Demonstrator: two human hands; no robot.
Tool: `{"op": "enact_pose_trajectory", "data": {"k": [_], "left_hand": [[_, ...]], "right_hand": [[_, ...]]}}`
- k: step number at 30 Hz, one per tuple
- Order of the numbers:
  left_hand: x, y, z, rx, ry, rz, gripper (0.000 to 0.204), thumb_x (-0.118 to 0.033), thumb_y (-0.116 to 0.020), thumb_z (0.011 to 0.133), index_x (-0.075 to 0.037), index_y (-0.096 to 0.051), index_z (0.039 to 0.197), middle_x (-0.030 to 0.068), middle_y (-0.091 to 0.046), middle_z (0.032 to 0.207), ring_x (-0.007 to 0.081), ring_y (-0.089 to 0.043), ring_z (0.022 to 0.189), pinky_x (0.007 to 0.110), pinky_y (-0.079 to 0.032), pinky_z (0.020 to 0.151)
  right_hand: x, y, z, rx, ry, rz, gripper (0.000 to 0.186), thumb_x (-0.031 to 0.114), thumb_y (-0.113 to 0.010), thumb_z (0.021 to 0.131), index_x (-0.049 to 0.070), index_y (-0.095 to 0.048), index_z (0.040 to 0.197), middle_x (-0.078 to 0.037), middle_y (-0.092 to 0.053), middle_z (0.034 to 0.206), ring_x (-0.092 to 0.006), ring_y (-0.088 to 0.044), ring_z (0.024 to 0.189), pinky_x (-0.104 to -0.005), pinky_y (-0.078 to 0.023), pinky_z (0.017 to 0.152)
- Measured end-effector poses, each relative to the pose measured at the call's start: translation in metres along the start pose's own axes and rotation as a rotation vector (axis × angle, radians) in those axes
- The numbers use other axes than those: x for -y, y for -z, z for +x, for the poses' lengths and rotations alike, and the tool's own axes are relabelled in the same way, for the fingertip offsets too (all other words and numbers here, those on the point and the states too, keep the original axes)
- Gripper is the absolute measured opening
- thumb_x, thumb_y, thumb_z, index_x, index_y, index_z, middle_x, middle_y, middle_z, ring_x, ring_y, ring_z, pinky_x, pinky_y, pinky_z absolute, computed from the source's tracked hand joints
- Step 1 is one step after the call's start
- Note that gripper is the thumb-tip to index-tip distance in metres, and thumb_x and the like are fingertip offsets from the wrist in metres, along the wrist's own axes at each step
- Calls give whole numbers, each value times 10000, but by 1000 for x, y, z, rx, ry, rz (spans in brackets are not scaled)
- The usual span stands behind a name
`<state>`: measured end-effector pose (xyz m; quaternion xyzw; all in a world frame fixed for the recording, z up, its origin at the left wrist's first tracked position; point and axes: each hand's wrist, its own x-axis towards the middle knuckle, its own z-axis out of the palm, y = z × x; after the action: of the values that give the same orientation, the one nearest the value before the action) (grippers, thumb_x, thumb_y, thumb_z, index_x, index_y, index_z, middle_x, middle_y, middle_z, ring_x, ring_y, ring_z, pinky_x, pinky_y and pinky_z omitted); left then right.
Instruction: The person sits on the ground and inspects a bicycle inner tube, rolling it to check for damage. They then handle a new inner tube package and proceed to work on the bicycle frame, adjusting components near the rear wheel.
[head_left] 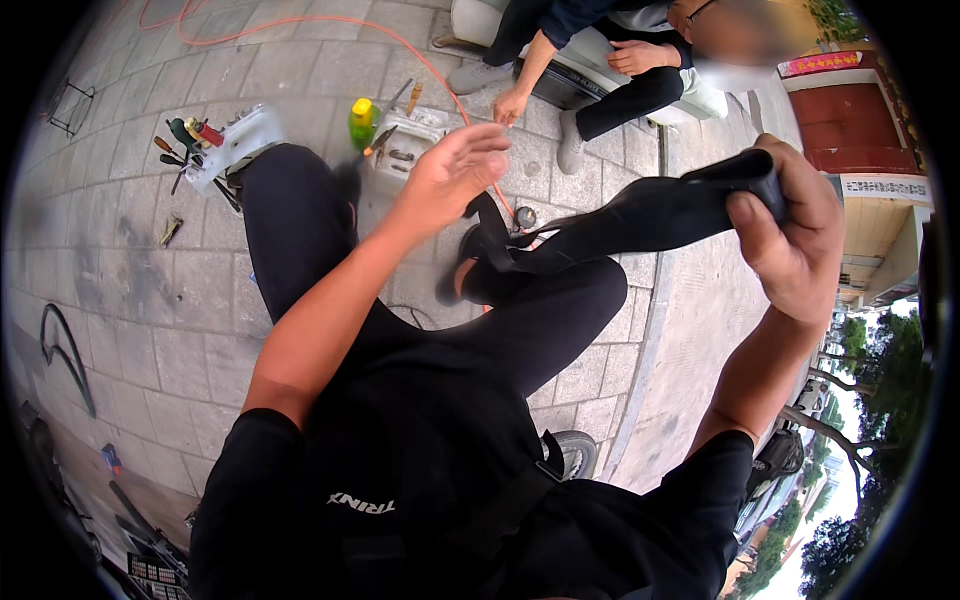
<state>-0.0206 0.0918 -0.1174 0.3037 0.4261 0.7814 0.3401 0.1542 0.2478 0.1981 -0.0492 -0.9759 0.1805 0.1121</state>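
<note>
Fingers of the right hand were closed on one end of a black rubber tube, holding it up high on the right side. The tube looked flat and floppy. It ran across to the left, above the person's bent right leg, then made a twist near the middle.

The left hand was open, with its fingers spread and nothing gripped in them. Part of the tube hung close by it, but I could not tell if they were touching. Past that hand, a grey tray sat on the stone ground with a yellow bottle just beside it. Another person's hand reached down near the tray.

My guess is that the step in hand was holding up the tube and sorting out how it lay. The next move seemed to call for a firm pinch on the right, and for the left fingers to close on the loose part, gently, so that the twist did not get worse
</note>
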Motion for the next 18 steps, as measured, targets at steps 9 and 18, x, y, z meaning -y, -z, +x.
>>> {"op": "enact_pose_trajectory", "data": {"k": [9,18], "left_hand": [[-123,-108,47,446,-336,115,791,-207,-935,811,-34,-535,1471,100,-693,1235,181,-663,1141,349,-536,1020],[-98,-113,18,330,-285,193,419,-186,-777,980,25,-615,1304,54,-713,962,100,-670,849,281,-563,751]], "right_hand": [[-2,-6,5,136,143,-3,250,141,-735,922,-28,-674,1096,-79,-614,815,-172,-565,681,-319,-444,617],[-18,-21,-10,18,125,26,334,161,-827,887,-30,-717,1138,-98,-642,779,-206,-613,659,-334,-486,616]]}}
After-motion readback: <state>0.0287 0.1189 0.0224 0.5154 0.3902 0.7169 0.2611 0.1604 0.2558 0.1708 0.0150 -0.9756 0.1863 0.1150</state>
